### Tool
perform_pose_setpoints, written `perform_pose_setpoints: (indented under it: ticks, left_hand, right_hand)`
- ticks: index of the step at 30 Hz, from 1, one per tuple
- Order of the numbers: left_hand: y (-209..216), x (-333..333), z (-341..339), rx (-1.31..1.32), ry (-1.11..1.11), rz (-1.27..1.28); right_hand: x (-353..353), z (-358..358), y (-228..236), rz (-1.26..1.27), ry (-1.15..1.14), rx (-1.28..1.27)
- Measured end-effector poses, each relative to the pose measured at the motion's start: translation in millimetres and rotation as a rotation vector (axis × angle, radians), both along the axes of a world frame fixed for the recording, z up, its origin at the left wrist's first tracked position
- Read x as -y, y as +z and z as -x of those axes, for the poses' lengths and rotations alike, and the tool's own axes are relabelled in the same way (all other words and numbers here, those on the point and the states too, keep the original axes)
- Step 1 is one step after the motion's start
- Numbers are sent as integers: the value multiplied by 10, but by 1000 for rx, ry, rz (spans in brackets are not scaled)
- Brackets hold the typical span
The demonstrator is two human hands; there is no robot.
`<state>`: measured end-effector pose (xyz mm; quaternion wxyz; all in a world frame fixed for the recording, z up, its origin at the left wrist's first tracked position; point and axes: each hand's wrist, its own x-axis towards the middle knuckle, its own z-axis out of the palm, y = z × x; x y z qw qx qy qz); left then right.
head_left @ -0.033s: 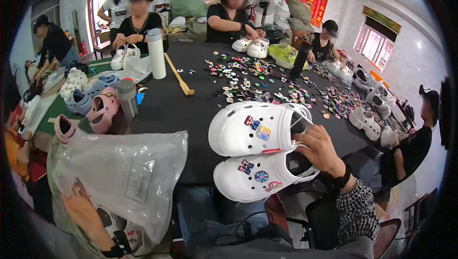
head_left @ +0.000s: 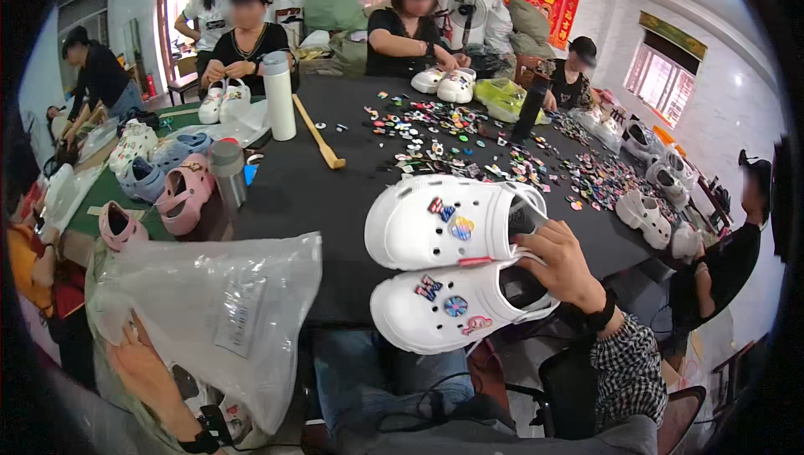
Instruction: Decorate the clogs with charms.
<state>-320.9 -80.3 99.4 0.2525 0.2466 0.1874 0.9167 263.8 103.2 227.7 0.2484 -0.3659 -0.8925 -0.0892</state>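
The right hand [head_left: 557, 266] was closed on a pair of white clogs [head_left: 402, 312], gripping both at their heel ends, where the openings lay side by side. The left hand [head_left: 149, 363] was at the left part of a clear plastic bag [head_left: 276, 296], with its fingers partly behind the film; I could not tell if they were pinching it or only touching it.

The white clogs were directly to the left of the right hand, toes pointing left, one on the far side and one on the near side, at the near edge of the black table [head_left: 293, 204]. They were well apart from the left hand, and the bag lay between.

In my judgement the pair was light, made of a foam that is firm but gives a little, and not fragile. The smooth toes could be somewhat slippery, so the inner rims at the heel seemed the better place to hold; the small charms on the tops should not be pressed. The bag looked thin, soft and slippery, best taken by its edge.

Farther out, a silver bottle [head_left: 227, 174] and pink clogs [head_left: 186, 195] stood to the left, and many loose charms [head_left: 435, 124] were spread on the far right. Co-workers were at the far side.
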Motion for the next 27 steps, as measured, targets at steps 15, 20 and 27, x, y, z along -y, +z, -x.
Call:
perform_pose_setpoints:
  ticks: [15,20,27]
  left_hand:
    - [-424,262,-635,-931,963,696]
    - [758,-218,-1597,-1388,46,209]
    - [468,-40,-1756,-1480,324,325]
  right_hand:
    - [-278,1310,184,-291,24,25]
    - [206,2056,540,864,555,-212]
    - [37,2920,650,874,823,87]
